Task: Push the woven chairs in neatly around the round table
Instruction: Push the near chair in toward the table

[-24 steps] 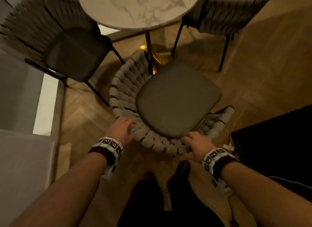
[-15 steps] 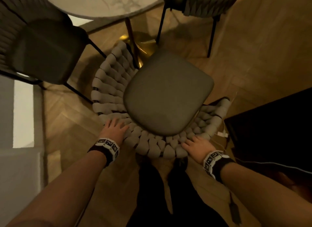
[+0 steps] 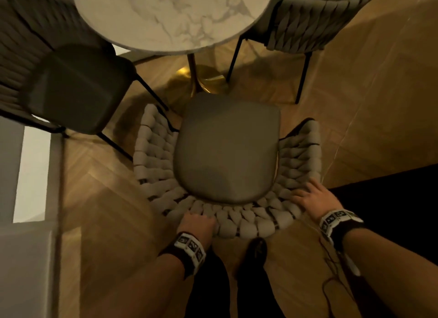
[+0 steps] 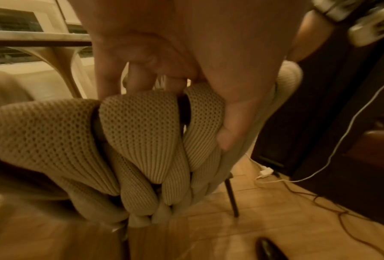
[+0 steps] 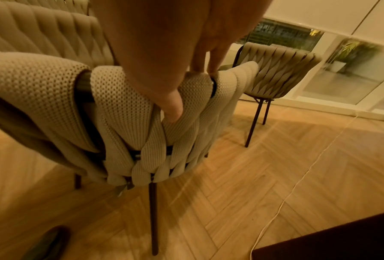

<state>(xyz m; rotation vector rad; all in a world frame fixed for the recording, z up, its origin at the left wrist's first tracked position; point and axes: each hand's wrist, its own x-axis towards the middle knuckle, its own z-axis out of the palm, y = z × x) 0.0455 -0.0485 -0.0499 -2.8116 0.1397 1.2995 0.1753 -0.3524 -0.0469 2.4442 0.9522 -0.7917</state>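
The nearest woven chair, beige weave round a grey seat cushion, stands just short of the round marble table, its open front towards the table's gold base. My left hand grips the back rim left of its middle. In the left wrist view my left hand has its fingers hooked over the top and the thumb on the outer weave. My right hand holds the rim at the back right corner. The right wrist view shows my right hand with fingers over the rim and the thumb pressed into the weave.
A second woven chair stands at the left, angled away from the table, and a third at the far right. Dark furniture is close on my right, with a white cable on the wooden floor. My shoe is behind the chair.
The near chair has swung round so its open front now faces the table squarely. My left hand has slid towards the middle of the back and my right hand to the right corner.
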